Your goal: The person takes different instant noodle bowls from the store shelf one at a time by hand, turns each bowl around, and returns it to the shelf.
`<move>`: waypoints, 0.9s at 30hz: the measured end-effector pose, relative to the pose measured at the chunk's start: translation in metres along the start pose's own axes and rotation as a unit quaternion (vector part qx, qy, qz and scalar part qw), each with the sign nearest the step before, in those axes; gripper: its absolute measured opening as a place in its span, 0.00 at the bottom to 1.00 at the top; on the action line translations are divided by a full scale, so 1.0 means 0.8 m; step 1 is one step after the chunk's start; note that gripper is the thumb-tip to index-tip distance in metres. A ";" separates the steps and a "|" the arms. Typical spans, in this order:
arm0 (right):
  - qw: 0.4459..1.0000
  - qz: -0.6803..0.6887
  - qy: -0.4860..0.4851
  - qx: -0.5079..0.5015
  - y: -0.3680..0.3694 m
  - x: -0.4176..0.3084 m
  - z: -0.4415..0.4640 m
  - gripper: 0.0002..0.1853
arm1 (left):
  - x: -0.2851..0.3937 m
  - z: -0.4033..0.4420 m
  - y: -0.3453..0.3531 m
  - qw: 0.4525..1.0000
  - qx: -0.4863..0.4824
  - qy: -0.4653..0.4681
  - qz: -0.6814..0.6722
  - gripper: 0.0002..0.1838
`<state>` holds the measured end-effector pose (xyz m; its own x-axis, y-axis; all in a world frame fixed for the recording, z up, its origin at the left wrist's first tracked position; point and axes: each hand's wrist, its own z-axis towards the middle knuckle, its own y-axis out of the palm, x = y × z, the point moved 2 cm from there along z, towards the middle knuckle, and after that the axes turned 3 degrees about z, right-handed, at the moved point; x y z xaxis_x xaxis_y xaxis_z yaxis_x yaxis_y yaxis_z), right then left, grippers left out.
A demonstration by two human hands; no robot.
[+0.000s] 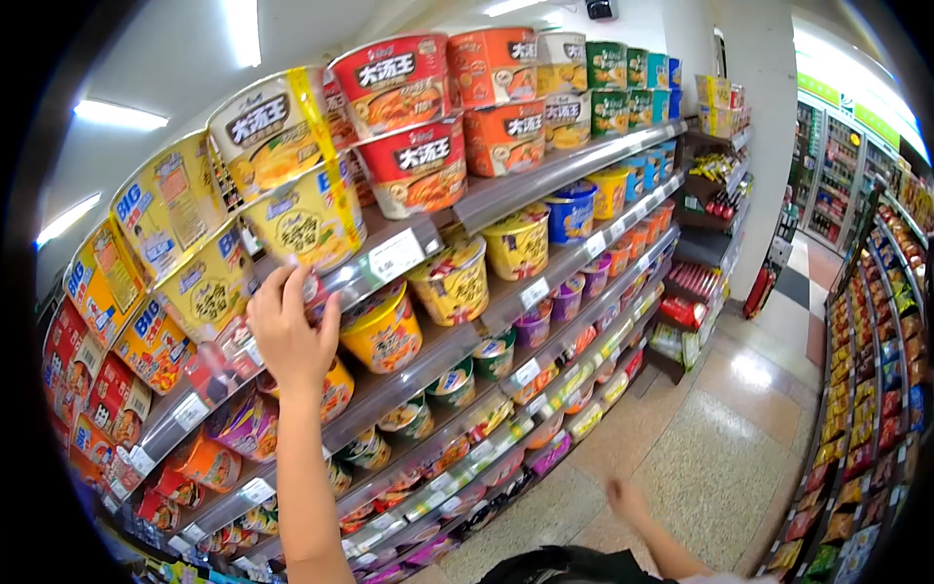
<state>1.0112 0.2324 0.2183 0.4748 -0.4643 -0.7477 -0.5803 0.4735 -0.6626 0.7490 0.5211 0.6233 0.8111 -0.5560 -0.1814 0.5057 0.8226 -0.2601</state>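
Note:
My left hand [295, 329] reaches up to the front edge of the top shelf [365, 277], back of the hand toward me. Its thumb stands apart from the slightly bent fingers, and I see nothing held. Just above the fingertips stands a yellow noodle tub [309, 219], stacked under another yellow tub [265, 127]. A small dark red item, not clear in kind, shows beside the fingers. On the shelf below, an orange-yellow noodle cup [382, 329] sits right of my wrist. Low over the aisle, my right hand [628, 501] hangs blurred, away from the shelves; its fingers are not clear.
Red stacked tubs [413, 161] and several rows of instant noodles fill the left shelving, with price tags [396, 255] along the edges. Snack shelves [856, 389] line the right side. A tiled floor [671, 448] runs between them toward glass-door coolers [837, 180].

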 end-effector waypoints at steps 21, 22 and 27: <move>0.954 -0.030 0.066 -0.290 0.104 0.101 0.056 0.21 | -0.004 -0.001 0.014 0.999 0.009 -0.001 0.031 0.20; 0.947 -0.050 0.054 -0.312 0.104 0.094 0.058 0.21 | -0.003 -0.001 0.015 1.000 0.006 0.001 0.029 0.20; 0.902 -0.140 0.013 -0.408 0.117 0.141 0.062 0.23 | -0.001 0.001 0.015 0.999 -0.004 0.015 0.046 0.21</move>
<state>1.0427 0.2617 0.0697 0.6691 -0.5030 -0.5470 -0.7386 -0.3691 -0.5641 0.7545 0.5311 0.6209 0.8451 -0.4811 -0.2331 0.4268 0.8697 -0.2479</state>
